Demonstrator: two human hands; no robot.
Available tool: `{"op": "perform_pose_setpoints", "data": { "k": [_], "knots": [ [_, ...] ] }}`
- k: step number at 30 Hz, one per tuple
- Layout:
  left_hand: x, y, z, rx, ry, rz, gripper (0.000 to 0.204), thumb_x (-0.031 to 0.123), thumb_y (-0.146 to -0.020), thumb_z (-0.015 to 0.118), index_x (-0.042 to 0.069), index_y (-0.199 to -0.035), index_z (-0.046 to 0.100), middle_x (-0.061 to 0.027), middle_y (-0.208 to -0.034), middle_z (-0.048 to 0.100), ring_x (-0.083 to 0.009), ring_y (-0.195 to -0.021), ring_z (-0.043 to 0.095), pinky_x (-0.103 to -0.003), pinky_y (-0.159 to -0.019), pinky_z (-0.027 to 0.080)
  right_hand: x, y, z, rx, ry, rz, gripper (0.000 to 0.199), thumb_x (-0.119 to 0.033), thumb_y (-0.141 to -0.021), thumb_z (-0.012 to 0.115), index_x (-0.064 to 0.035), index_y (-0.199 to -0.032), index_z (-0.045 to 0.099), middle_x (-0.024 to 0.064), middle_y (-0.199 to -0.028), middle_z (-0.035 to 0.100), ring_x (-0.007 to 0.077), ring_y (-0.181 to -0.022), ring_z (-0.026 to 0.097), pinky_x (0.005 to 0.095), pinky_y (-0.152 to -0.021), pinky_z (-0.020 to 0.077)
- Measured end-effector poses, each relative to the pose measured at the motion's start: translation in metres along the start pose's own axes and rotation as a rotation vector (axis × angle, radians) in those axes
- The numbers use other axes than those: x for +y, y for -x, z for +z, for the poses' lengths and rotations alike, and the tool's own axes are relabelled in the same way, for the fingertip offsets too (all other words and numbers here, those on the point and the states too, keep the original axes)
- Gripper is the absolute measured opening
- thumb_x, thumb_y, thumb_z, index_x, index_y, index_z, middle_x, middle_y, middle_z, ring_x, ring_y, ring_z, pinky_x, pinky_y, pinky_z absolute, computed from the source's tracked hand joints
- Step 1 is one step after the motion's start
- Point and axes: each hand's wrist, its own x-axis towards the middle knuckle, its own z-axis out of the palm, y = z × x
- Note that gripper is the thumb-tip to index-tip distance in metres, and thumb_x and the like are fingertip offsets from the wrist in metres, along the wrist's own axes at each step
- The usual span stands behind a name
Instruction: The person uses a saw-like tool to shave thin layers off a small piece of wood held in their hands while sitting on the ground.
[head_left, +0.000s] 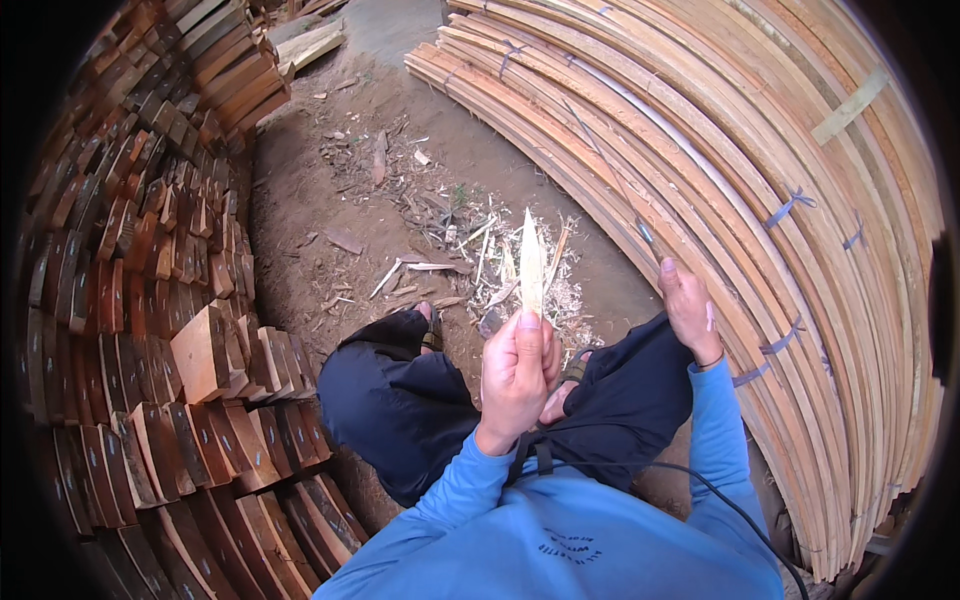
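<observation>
Near the middle of the frame the left hand point(515, 375) is closed around the lower end of a thin pale wood sliver point(531, 268), thumb pressed up its face. The sliver stands nearly upright, its long axis running from the fist to a pointed tip higher in the frame. The right hand point(690, 310) sits well apart at right of centre, fingers curled on a slim dark-tipped tool point(625, 195) that slants up-left over the stack of bent slats point(800, 200). The left hand is nearer the sliver. Shavings point(470, 235) litter the dirt floor; stacked wood blocks point(150, 300) fill the left.
</observation>
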Motion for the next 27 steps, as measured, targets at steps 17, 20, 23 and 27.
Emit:
{"op": "perform_pose_setpoints", "data": {
  "k": [17,20,23,27],
  "knots": [
    [-0.043,-0.024,-0.018,-0.122,-0.673,0.002,0.024,0.021,-0.109,0.048,0.003,-0.097,0.058,0.0059,-0.067,0.048,-0.0028,-0.058,0.040,-0.024,-0.051,0.034,-0.089,0.004,-0.014,-0.713,-1.044,0.221,0.054,-0.008,-0.102,0.054,-0.0112,-0.154,0.042,-0.0120,-0.061,0.034,0.0004,-0.047,0.029,0.0204,-0.043,0.0219],
    [-0.053,-0.025,-0.022,-0.142,-0.611,-0.061,0.024,0.022,-0.110,0.047,0.004,-0.098,0.058,0.0060,-0.068,0.047,-0.0027,-0.058,0.040,-0.023,-0.051,0.034,-0.090,-0.001,-0.007,-0.733,-1.050,0.242,0.061,-0.006,-0.100,0.053,-0.0186,-0.158,0.037,-0.0118,-0.061,0.033,0.0006,-0.048,0.029,0.0205,-0.044,0.0223],
    [-0.055,-0.025,-0.023,-0.150,-0.604,-0.086,0.024,0.022,-0.110,0.047,0.004,-0.098,0.057,0.0059,-0.069,0.046,-0.0027,-0.059,0.039,-0.023,-0.051,0.033,-0.090,-0.004,-0.001,-0.780,-1.062,0.244,0.063,-0.006,-0.100,0.053,-0.0209,-0.159,0.037,-0.0119,-0.061,0.032,0.0009,-0.048,0.028,0.0207,-0.044,0.0226],
    [-0.058,-0.026,-0.025,-0.132,-0.608,-0.130,0.023,0.019,-0.108,0.049,0.001,-0.101,0.060,-0.0022,-0.064,0.052,-0.0091,-0.056,0.047,-0.031,-0.052,0.038,-0.089,-0.004,0.002,-0.819,-1.083,0.270,0.063,-0.007,-0.101,0.054,-0.0226,-0.159,0.036,-0.0114,-0.062,0.032,0.0016,-0.049,0.027,0.0214,-0.044,0.0226]
  ]
}}
